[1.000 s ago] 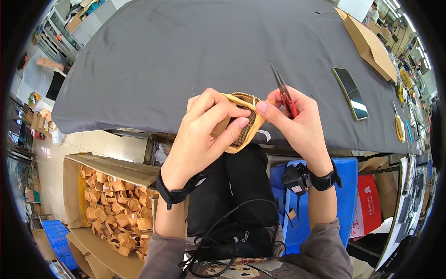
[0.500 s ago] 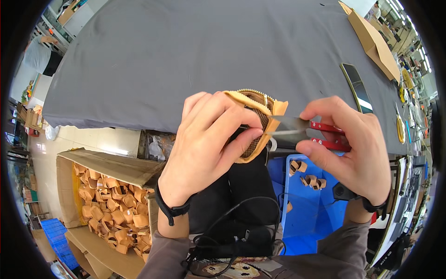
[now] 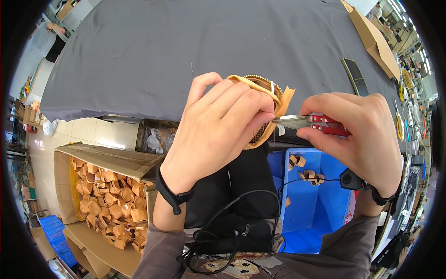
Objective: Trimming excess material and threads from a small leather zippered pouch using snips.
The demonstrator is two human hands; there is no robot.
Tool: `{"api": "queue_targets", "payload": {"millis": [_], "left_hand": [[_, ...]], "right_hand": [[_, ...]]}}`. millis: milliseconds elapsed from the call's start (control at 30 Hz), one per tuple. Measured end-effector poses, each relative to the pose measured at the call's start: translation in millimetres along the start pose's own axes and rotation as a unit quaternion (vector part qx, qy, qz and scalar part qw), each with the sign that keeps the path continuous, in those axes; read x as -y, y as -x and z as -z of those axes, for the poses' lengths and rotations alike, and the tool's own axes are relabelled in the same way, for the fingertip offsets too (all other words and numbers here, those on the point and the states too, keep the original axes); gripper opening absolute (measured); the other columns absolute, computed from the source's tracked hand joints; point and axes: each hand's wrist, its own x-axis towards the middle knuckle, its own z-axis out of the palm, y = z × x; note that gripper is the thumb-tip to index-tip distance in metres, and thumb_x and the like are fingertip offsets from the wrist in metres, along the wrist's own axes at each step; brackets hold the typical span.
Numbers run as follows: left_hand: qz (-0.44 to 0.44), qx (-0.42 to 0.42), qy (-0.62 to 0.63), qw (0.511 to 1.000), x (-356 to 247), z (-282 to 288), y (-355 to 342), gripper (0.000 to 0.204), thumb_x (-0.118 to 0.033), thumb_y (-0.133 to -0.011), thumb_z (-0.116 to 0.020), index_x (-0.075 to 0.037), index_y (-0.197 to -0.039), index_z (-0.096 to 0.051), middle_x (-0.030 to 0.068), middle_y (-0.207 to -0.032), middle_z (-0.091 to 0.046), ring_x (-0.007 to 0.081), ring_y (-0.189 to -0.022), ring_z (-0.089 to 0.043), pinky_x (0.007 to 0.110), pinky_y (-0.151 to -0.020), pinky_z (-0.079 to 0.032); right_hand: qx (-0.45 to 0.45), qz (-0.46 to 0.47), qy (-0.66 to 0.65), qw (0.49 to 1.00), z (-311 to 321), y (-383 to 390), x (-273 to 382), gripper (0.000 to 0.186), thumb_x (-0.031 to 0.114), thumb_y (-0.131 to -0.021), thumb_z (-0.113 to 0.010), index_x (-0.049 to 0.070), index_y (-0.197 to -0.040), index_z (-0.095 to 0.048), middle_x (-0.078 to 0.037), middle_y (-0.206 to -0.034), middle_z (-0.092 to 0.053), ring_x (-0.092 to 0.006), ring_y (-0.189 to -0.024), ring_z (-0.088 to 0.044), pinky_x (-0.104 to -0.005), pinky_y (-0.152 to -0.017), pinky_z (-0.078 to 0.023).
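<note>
My left hand (image 3: 223, 123) pinches a small tan zip pouch (image 3: 286, 102) above my lap. The pouch has a curved zipper with metal teeth and a brown patterned lining, and my fingers cover much of it. In my right hand (image 3: 362, 130) are thread snips (image 3: 331, 125) with red handles, held between thumb and fingers. Their blades are closed together, and the tips reach the pouch edge beside my left thumb. Whether a thread lies between the blades is too small to tell.
A cardboard box (image 3: 69, 186) full of small tan leather pieces (image 3: 111, 204) stands at left. A blue bin (image 3: 302, 223) with several such pieces is at right. Beyond my hands lies a grey-covered table (image 3: 153, 51) with a phone (image 3: 355, 76) and a flat carton (image 3: 374, 44).
The snips' blades have gone from apart to closed at the pouch edge. My left hand and the pouch have shifted slightly up and right.
</note>
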Motion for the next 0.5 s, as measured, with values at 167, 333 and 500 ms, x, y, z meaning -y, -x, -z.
{"api": "queue_targets", "payload": {"millis": [167,333,500], "left_hand": [[0.004,-0.007,0.003,1.000,2.1,-2.6,1.6,0.014,-0.007,-0.078,-0.070,-0.009,-0.085,-0.057,0.0005,-0.073,-0.055,0.0211,-0.065,-0.050,0.035,-0.079,-0.037],[0.042,0.024,-0.033,0.998,-7.9,8.0,5.3,0.032,-0.025,-0.069,-0.078,-0.009,-0.085,-0.055,0.0036,-0.079,-0.051,0.0255,-0.077,-0.050,0.038,-0.080,-0.037],[0.076,-0.013,-0.117,0.990,-15.6,-7.7,14.3,0.034,-0.018,-0.062,-0.078,-0.012,-0.080,-0.050,0.0036,-0.082,-0.047,0.0259,-0.078,-0.047,0.038,-0.076,-0.035]], "right_hand": [[0.002,-0.005,-0.039,0.999,-1.3,-0.5,-9.1,0.022,0.007,-0.069,-0.077,0.003,-0.085,-0.063,-0.006,-0.063,-0.058,-0.0152,-0.050,-0.055,-0.0237,-0.048,-0.042],[-0.057,-0.047,-0.104,0.992,-14.1,3.4,-18.0,0.025,0.006,-0.071,-0.077,0.003,-0.091,-0.062,-0.003,-0.059,-0.052,-0.0073,-0.049,-0.045,-0.0205,-0.048,-0.035],[-0.120,-0.073,-0.196,0.970,-27.5,16.4,-31.5,0.035,0.008,-0.071,-0.079,0.004,-0.100,-0.060,0.002,-0.065,-0.051,-0.0045,-0.054,-0.042,-0.0177,-0.049,-0.035]]}}
